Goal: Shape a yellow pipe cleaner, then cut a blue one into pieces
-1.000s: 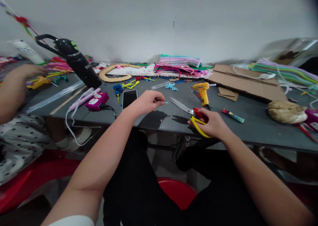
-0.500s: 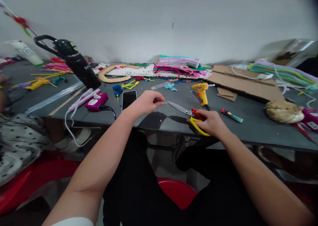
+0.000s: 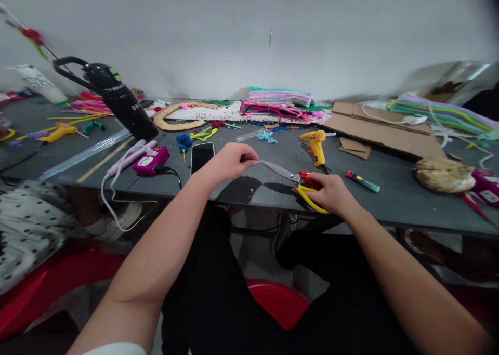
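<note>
My right hand (image 3: 329, 191) grips scissors (image 3: 278, 170) by their red and yellow handles, blades pointing left and looking nearly closed. Thumb and fingers of my left hand (image 3: 236, 160) pinch a tiny light-blue piece (image 3: 258, 161), mostly hidden by the fingertips. The scissor tips are right at that piece; whether they touch it I cannot tell. Beyond my hands lies a small heap of light-blue fuzzy pieces (image 3: 267, 136). A phone (image 3: 201, 155) rests partly behind my left wrist, and a yellow glue gun (image 3: 316, 146) lies past the scissors.
A black bottle (image 3: 127, 108) and a purple power adapter (image 3: 151, 161) with cables are at left. Cardboard sheets (image 3: 384, 131), a lighter (image 3: 362, 182) and pipe cleaner bundles (image 3: 444, 115) lie at right. Someone in dotted clothing (image 3: 35, 220) sits at left.
The scissor blades have shifted slightly left, closer to my left fingertips, and less of the light-blue piece shows. At the far left, the other person's hand has moved mostly out of view.
</note>
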`<state>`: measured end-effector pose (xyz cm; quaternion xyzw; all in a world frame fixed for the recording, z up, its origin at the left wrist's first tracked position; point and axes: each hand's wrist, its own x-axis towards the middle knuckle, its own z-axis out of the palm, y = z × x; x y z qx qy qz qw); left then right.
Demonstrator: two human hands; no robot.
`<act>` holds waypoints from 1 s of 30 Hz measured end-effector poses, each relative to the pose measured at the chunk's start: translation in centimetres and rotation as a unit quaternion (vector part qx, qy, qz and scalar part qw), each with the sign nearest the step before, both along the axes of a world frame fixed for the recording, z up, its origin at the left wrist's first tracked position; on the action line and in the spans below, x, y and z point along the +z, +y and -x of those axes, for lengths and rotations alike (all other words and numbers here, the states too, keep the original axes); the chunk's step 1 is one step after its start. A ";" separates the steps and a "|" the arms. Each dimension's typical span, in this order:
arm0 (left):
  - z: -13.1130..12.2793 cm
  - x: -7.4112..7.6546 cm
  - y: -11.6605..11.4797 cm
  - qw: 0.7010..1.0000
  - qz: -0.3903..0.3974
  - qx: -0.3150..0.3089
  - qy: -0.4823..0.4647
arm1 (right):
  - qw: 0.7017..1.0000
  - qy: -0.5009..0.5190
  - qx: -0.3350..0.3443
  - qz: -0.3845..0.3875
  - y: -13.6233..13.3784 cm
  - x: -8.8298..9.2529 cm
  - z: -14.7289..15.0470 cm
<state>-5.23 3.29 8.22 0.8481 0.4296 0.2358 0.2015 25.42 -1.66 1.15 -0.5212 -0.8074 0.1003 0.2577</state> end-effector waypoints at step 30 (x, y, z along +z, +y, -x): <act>0.0 0.0 -0.1 1.000 -0.003 0.001 -0.011 | 0.998 0.046 -0.036 0.032 -0.5 0.3 0.5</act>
